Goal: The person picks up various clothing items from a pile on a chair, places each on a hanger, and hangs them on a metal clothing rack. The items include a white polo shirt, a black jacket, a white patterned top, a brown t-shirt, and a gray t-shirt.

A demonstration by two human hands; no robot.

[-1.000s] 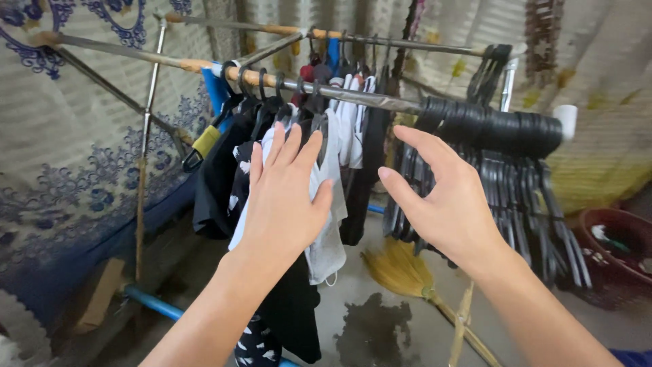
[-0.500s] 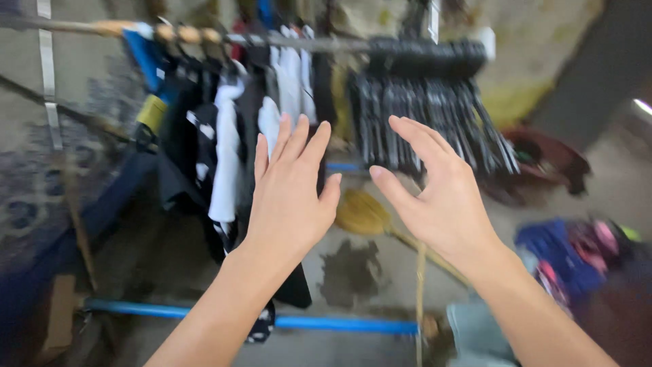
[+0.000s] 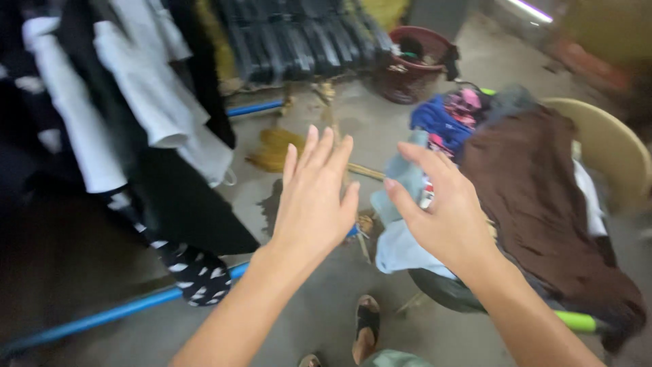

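Head view: both hands up, empty, fingers spread. Right hand [image 3: 445, 214] hovers over light blue garment [image 3: 401, 224] at near edge of clothes heap [image 3: 536, 183] on chair; left hand [image 3: 312, 197] just beside, over floor. Looks like reach-to-pick step; next move calls for closing fingers on cloth. Garment crumpled, soft, draped downward.

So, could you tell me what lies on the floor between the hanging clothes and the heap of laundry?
In the head view, a straw broom lies on the floor between the hanging clothes and the laundry heap.
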